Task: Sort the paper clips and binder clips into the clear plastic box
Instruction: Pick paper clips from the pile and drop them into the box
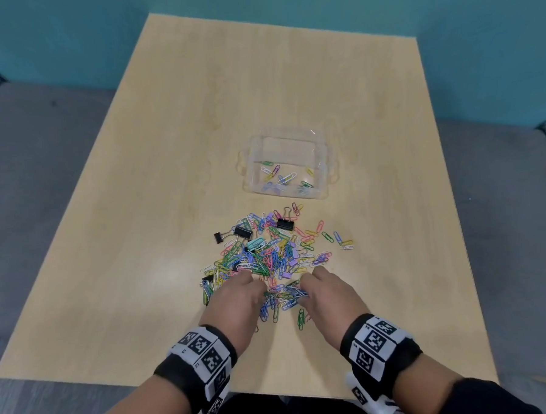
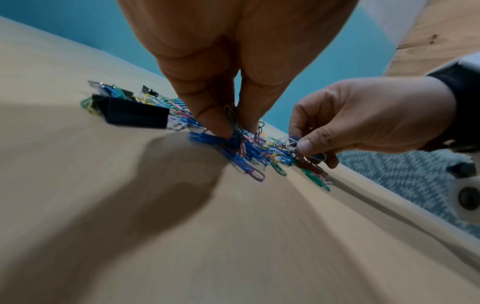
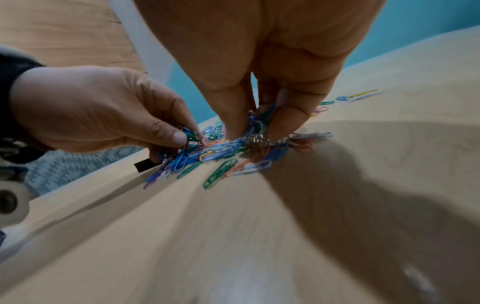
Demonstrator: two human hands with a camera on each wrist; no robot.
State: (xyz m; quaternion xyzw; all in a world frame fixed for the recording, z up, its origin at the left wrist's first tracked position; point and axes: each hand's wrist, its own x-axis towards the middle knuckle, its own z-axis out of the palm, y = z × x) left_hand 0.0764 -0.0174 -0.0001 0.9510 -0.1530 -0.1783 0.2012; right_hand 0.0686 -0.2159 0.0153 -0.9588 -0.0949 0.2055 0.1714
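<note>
A heap of coloured paper clips (image 1: 268,257) with black binder clips (image 1: 285,224) mixed in lies on the wooden table (image 1: 198,131). Beyond it stands the clear plastic box (image 1: 287,168), holding several paper clips. Both hands dig into the near edge of the heap. My left hand (image 1: 238,300) pinches a bunch of blue paper clips (image 2: 233,127) between thumb and fingers. My right hand (image 1: 325,294) pinches another bunch of paper clips (image 3: 259,127) the same way. A large black binder clip (image 2: 135,113) lies just left of my left hand.
Loose paper clips (image 1: 340,239) are scattered right of the heap. A teal wall (image 1: 445,23) rises behind the table, and grey upholstered seating (image 1: 26,172) flanks it on both sides. Bare tabletop surrounds the heap and box.
</note>
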